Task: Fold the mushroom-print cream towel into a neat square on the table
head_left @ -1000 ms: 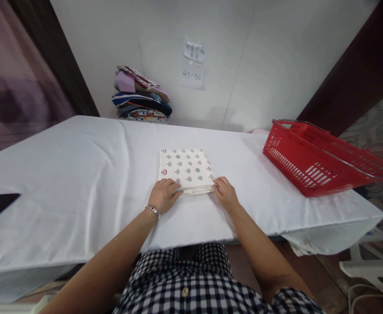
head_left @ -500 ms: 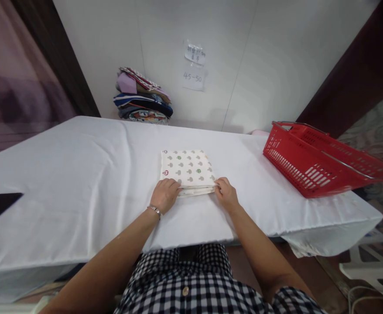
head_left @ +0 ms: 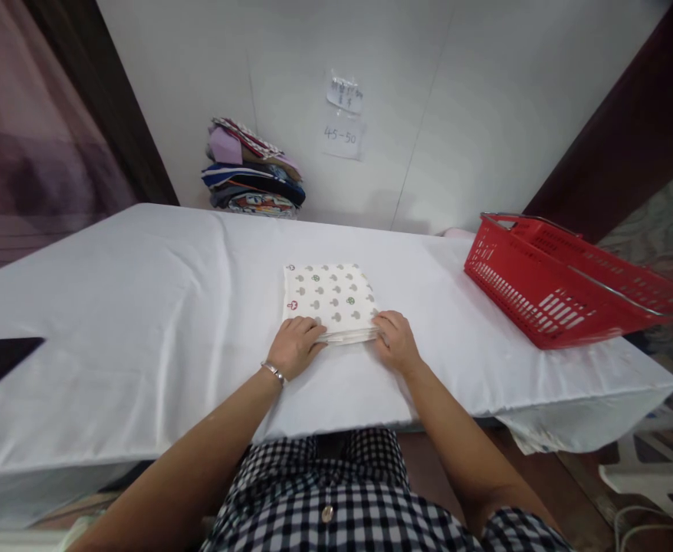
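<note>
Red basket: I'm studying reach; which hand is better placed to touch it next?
Probably the right hand: it touches the folded cloth at its near right corner, toward the red basket. The left hand is at the near left corner, farther away.

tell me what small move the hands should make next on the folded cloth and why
Probably square up the near edge of the folded cloth with a light press: several layers show along it and look not quite flush, and the left hand and right hand are already at its two near corners.
</note>
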Tool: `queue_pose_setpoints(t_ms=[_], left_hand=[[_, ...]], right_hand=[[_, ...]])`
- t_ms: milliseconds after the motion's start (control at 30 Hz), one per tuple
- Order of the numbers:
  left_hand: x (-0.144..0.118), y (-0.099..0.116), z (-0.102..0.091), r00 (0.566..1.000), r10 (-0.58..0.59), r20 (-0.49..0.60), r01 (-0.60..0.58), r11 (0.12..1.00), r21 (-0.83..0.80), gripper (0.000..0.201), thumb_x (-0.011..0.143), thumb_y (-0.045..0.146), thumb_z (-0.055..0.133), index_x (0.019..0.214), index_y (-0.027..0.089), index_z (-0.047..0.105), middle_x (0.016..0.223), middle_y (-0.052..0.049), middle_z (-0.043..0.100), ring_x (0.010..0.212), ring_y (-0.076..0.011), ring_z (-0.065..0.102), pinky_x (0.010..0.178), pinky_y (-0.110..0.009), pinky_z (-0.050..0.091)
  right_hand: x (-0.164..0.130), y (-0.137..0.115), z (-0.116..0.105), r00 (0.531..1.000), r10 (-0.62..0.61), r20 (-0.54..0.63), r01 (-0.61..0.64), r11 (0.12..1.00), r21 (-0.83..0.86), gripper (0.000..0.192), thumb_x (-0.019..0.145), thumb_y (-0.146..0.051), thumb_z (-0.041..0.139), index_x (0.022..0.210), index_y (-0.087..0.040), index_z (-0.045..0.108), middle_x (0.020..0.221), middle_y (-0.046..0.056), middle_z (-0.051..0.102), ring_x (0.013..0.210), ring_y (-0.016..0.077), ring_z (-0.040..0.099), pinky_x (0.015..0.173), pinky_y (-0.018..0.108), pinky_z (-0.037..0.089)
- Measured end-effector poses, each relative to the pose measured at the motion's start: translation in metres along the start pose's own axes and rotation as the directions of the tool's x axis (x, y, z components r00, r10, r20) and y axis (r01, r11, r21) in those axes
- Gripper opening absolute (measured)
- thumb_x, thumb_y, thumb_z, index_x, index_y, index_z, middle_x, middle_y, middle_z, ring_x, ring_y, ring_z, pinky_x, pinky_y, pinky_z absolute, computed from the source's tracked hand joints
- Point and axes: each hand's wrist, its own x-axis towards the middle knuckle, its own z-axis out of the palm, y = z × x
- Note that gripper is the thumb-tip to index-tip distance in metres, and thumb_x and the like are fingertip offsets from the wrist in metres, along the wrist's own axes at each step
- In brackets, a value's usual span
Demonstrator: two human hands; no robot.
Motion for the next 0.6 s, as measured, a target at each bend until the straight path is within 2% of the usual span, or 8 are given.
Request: queue_pose_setpoints(t_ms=[100, 200, 333, 400, 433, 500, 567, 600], left_hand=[[0.001, 0.001, 0.003, 1.0, -0.004, 0.0, 0.004, 1.0, 0.003, 0.017, 0.084, 0.029, 0.051, 0.093, 0.022, 0.063, 0.088, -0.005, 0.061, 0.083, -0.0208, 0.051, 0.073, -0.036, 0.039], [0.002, 0.003, 0.004, 1.0, -0.014, 0.005, 0.014, 1.0, -0.002, 0.016, 0.084, 0.027, 0.051, 0.09, 0.021, 0.064, 0.085, -0.005, 0.062, 0.082, -0.0208, 0.052, 0.073, -0.036, 0.039], [0.001, 0.002, 0.0, 0.999, -0.04, -0.021, 0.038, 0.995, -0.096, 0.018, 0.083, 0.032, 0.051, 0.088, 0.022, 0.065, 0.084, -0.004, 0.062, 0.081, -0.0194, 0.053, 0.074, -0.036, 0.041], [-0.001, -0.003, -0.002, 0.982, -0.155, -0.105, 0.134, 0.974, -0.181, 0.022, 0.083, 0.038, 0.051, 0.09, 0.022, 0.065, 0.09, -0.005, 0.061, 0.087, -0.019, 0.053, 0.079, -0.034, 0.042], [-0.002, -0.006, -0.002, 0.953, -0.261, -0.155, 0.223, 0.948, -0.226, 0.025, 0.083, 0.04, 0.05, 0.093, 0.022, 0.064, 0.095, -0.005, 0.061, 0.091, -0.019, 0.053, 0.081, -0.034, 0.042], [-0.003, -0.015, -0.002, 0.832, -0.52, -0.195, 0.448, 0.835, -0.318, 0.029, 0.083, 0.04, 0.049, 0.099, 0.02, 0.062, 0.104, -0.007, 0.058, 0.096, -0.019, 0.054, 0.082, -0.032, 0.044], [-0.004, -0.022, -0.001, 0.686, -0.721, -0.099, 0.643, 0.664, -0.381, 0.034, 0.08, 0.039, 0.051, 0.106, 0.018, 0.059, 0.107, -0.008, 0.057, 0.088, -0.018, 0.057, 0.078, -0.031, 0.046], [-0.004, -0.025, 0.0, 0.633, -0.773, -0.025, 0.705, 0.59, -0.392, 0.037, 0.079, 0.038, 0.052, 0.109, 0.017, 0.056, 0.106, -0.009, 0.058, 0.084, -0.0174, 0.058, 0.076, -0.031, 0.047]], right_hand=[[0.001, -0.003, -0.001, 0.995, -0.032, 0.09, 0.03, 0.999, 0.024, 0.031, 0.077, -0.017, 0.049, 0.107, -0.018, 0.057, 0.106, 0.009, 0.056, 0.102, 0.0224, 0.047, 0.088, 0.038, 0.037], [0.002, -0.003, 0.001, 0.994, -0.002, 0.11, -0.003, 0.999, 0.042, 0.026, 0.079, -0.019, 0.049, 0.103, -0.02, 0.06, 0.103, 0.007, 0.057, 0.1, 0.0218, 0.048, 0.087, 0.038, 0.037], [-0.001, 0.002, 0.005, 0.998, 0.02, 0.06, -0.029, 0.989, 0.142, 0.024, 0.079, -0.022, 0.051, 0.1, -0.021, 0.063, 0.102, 0.007, 0.059, 0.099, 0.0215, 0.051, 0.087, 0.039, 0.04], [-0.002, 0.004, 0.008, 0.992, 0.127, -0.012, -0.122, 0.972, 0.201, 0.026, 0.08, -0.026, 0.05, 0.102, -0.021, 0.063, 0.109, 0.008, 0.057, 0.104, 0.0217, 0.05, 0.09, 0.039, 0.04], [-0.003, 0.005, 0.01, 0.976, 0.215, -0.034, -0.201, 0.951, 0.234, 0.029, 0.08, -0.03, 0.05, 0.106, -0.021, 0.062, 0.114, 0.008, 0.055, 0.107, 0.0221, 0.049, 0.09, 0.039, 0.041], [-0.004, 0.005, 0.013, 0.913, 0.408, -0.009, -0.386, 0.87, 0.307, 0.04, 0.08, -0.039, 0.051, 0.114, -0.021, 0.057, 0.121, 0.009, 0.052, 0.108, 0.0228, 0.05, 0.088, 0.038, 0.044], [-0.003, 0.004, 0.015, 0.83, 0.55, 0.091, -0.542, 0.759, 0.362, 0.049, 0.078, -0.044, 0.052, 0.121, -0.02, 0.053, 0.122, 0.008, 0.053, 0.105, 0.0231, 0.053, 0.087, 0.038, 0.045], [-0.001, 0.003, 0.016, 0.793, 0.592, 0.142, -0.597, 0.709, 0.376, 0.052, 0.077, -0.045, 0.052, 0.123, -0.021, 0.051, 0.122, 0.008, 0.054, 0.105, 0.0233, 0.053, 0.089, 0.038, 0.044]])
